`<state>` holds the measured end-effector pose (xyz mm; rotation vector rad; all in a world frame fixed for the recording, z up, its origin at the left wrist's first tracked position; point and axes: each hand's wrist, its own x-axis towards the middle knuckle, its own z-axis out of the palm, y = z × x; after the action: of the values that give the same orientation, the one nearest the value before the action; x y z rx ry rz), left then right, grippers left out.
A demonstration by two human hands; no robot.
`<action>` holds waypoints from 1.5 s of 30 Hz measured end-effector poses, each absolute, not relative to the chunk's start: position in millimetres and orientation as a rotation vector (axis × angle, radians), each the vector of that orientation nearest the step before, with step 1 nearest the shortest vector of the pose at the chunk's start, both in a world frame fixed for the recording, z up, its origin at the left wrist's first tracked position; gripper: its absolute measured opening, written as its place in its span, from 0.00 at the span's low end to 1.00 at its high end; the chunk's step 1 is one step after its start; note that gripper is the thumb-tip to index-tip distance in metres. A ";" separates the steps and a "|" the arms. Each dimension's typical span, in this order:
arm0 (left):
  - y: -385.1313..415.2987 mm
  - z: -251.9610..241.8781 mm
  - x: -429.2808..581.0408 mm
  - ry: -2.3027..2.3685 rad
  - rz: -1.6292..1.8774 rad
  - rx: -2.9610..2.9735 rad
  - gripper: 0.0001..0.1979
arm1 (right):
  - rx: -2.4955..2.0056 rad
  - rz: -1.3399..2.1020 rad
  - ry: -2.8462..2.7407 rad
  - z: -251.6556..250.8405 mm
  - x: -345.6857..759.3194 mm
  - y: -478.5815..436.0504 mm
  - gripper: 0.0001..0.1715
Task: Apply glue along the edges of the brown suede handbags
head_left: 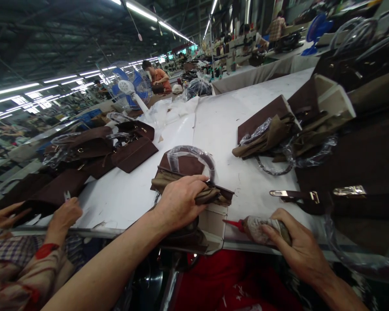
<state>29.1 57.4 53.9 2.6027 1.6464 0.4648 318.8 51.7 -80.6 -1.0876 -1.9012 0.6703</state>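
In front of me a dark brown handbag [183, 163] lies at the near table edge, its handle [209, 162] wrapped in clear plastic. My left hand [181, 198] is closed over the bag's olive lining [165, 178], fingers curled on the fabric. Below that hand a pale inner panel [212, 222] shows at the bag's open side. My right hand [293, 237] grips a glue bottle [262, 229] with a red nozzle [234, 223]. The bottle lies nearly level, its tip pointing left, close to the pale panel.
Brown bag pieces [262, 116] with lining pulled out lie at right, beside a large bag with a metal clasp [348, 190]. More brown bags [94, 147] are piled at left. A co-worker's hand [66, 214] there holds small snips [67, 195]. A fan [128, 88] stands beyond the white table [220, 116].
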 end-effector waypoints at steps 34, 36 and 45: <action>50.8 52.5 28.4 1.647 0.485 2.536 0.05 | -1.196 0.758 -1.720 -76.9 308.6 29.0 0.13; 51.4 52.5 28.1 1.633 0.484 2.546 0.05 | -1.176 0.774 -1.733 -76.7 308.7 28.8 0.13; 51.1 52.2 27.5 1.607 0.505 2.568 0.05 | -1.114 0.789 -1.771 -85.2 316.4 31.5 0.13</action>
<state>27.5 51.1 52.2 2.5680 1.6071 0.5048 316.4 31.5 -85.2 -1.1138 -1.7708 0.7887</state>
